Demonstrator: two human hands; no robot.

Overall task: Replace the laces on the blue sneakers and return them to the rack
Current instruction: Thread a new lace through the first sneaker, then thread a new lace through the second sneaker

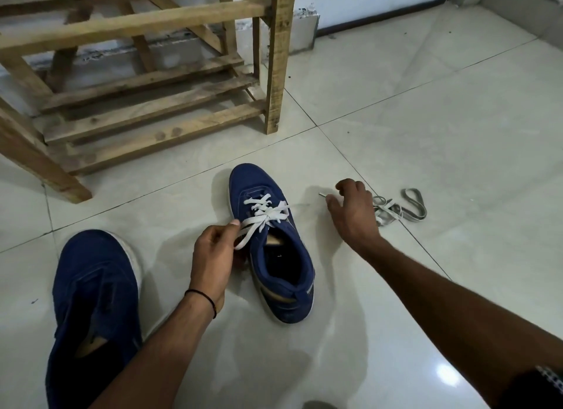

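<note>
A blue sneaker (271, 241) stands on the tiled floor, toe pointing away, with a white lace (262, 215) threaded through its eyelets. My left hand (213, 253) pinches one end of that lace beside the shoe's left side. The lace's other end runs right across the floor to its tip (322, 195). My right hand (350, 210) hovers over that tip with fingers curled loosely, holding nothing. A second blue sneaker (94, 302), without a lace, lies at the near left.
A wooden slatted rack (146, 73) stands at the back left. A heap of grey laces (399, 209) lies on the floor just right of my right hand. A grey wall base runs along the back right.
</note>
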